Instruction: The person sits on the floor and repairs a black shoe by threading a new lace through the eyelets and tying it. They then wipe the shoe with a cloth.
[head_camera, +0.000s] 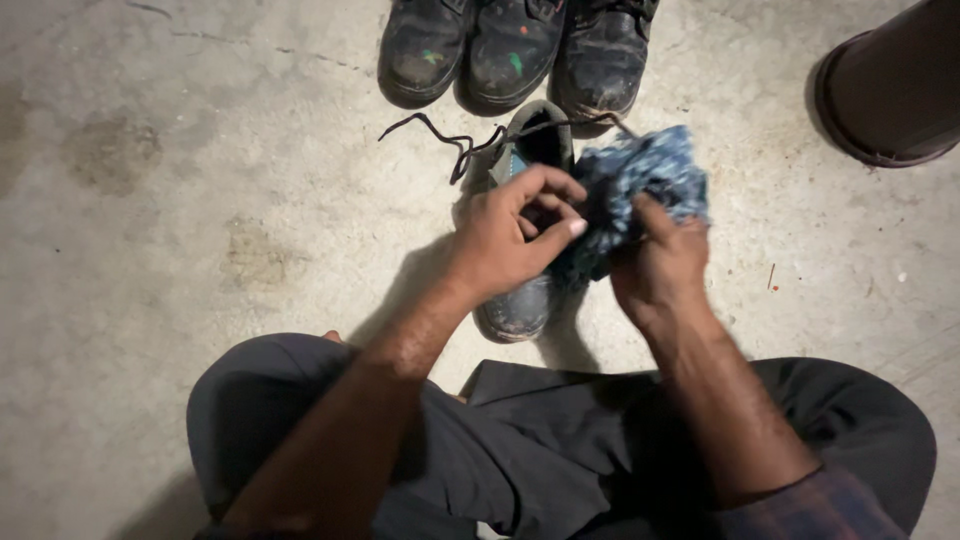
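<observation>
A bare, stained concrete floor (180, 200) fills the view, lit from above so that the person's arms throw a shadow toward the lap. In the middle of it lies a dark shoe (527, 300), its toe pointing back toward the person and its opening toward the top of the frame; it is dusty at the toe, and its lace (440, 140) trails loose over the floor to the left. The left hand (510, 240) is over the shoe's middle, fingers curled in and thumb stretched right, pinching at something I cannot make out against the dark shoe. The right hand (660, 265) is closed around the lower part of a crumpled blue rag (640, 180), which bunches up above the fingers and sits just right of the shoe's opening, touching or nearly touching the left thumb. Beyond the shoe, at the top edge, three more dark shoes (515, 50) stand side by side, toes toward the person, speckled with green and red paint. At the upper right a dark brown round container (890, 90) is cut off by the frame. Along the bottom, the person's knees in dark trousers (520, 460) spread wide to either side, and a plaid cuff (820, 510) shows on the right arm.
</observation>
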